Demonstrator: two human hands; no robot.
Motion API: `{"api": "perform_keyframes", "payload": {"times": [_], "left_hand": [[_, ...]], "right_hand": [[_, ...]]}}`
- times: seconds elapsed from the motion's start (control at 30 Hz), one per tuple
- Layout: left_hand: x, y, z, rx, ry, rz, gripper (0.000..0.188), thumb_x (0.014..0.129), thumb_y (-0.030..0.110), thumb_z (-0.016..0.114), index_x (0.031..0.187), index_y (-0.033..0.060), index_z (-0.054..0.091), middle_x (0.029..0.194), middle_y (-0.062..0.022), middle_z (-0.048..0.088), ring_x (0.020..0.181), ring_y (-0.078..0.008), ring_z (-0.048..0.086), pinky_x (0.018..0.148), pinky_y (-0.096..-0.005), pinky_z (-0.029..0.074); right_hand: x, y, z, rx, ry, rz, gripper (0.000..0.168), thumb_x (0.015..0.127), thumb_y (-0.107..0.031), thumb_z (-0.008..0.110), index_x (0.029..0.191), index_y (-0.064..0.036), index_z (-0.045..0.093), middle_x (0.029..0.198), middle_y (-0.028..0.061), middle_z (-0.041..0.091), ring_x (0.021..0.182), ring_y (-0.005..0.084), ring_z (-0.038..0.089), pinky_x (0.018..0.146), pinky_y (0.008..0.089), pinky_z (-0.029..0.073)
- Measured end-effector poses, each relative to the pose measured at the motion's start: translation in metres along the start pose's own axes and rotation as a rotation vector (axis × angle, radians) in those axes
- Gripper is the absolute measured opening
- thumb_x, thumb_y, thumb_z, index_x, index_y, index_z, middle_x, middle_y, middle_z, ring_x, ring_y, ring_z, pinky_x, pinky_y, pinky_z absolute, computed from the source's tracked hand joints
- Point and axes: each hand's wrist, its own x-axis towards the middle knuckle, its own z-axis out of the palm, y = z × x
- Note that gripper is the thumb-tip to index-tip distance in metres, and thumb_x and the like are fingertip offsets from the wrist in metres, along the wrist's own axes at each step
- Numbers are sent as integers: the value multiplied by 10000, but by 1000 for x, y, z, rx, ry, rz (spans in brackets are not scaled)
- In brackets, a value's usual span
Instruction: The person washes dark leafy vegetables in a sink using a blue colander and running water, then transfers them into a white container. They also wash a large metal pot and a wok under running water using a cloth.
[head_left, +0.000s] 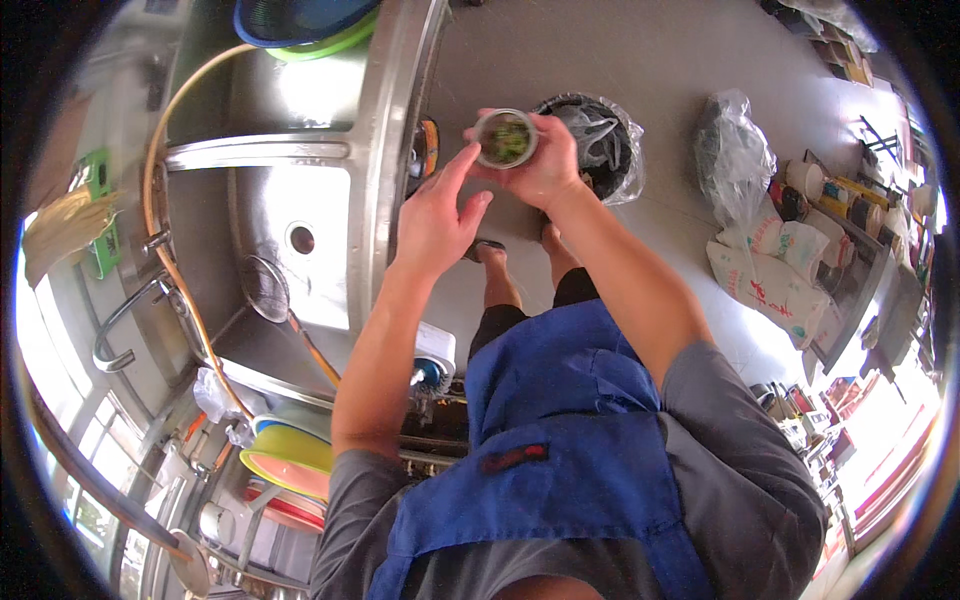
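My right hand (553, 169) is wrapped around a small clear round container (507, 139), with its round top facing me. Green pieces, which I cannot identify, show inside it. Close to its lower left edge is my left hand (437, 217), thumb and fingers apart. The left index fingertip reaches the container's rim, but whether it touches is unclear. Both hands are above the floor, between the steel sink (367, 187) and a bin lined with a clear plastic bag (626, 176).
A wire-mesh strainer (266, 289) lies in the near basin beside the drain (302, 238). Blue and green baskets (300, 26) sit in the far basin. An orange hose (151, 172) runs along the sink's left side. To the right stand plastic bags (772, 277) and a shelf of goods.
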Motion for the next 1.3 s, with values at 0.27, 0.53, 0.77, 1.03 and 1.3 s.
{"api": "perform_keyframes", "payload": {"times": [0.27,0.53,0.77,1.03,1.3], "left_hand": [[-14,-75,-8,710,98,-96,936,733,352,794,1484,65,316,1478,-238,357,1373,-428,322,1104,-521,319],[1,-111,10,680,146,21,865,780,168,762,1490,26,290,1485,-244,338,1390,-427,298,1140,-515,290],[-2,-110,17,615,85,-88,847,825,54,701,1500,-10,194,1539,-220,138,1441,-381,206,1040,-407,491],[-1,-113,12,663,122,-22,875,781,68,743,1492,-11,239,1531,-248,239,1426,-413,241,1158,-474,295],[-5,-110,-3,688,189,1,811,732,102,718,1454,41,353,1470,-242,371,1372,-436,329,1134,-505,289]], "right_hand": [[1,-94,-289,-216,802,-158,339,837,-215,614,1145,-82,564,1166,90,567,1047,311,566,890,585,461],[49,-89,-397,-2030,815,-52,570,759,-215,756,1268,-86,533,1263,174,534,1156,387,524,986,441,460],[48,-67,-453,-2348,589,14,548,755,-94,691,1275,-128,520,1320,137,472,1202,391,468,1018,453,428],[58,-87,-420,-2308,423,-270,620,750,-46,686,1323,-120,461,1366,163,411,1241,424,438,1022,475,433],[22,-101,-393,-2246,805,-177,705,741,-64,727,1361,-193,418,1330,168,459,1201,384,504,968,483,468]]}}
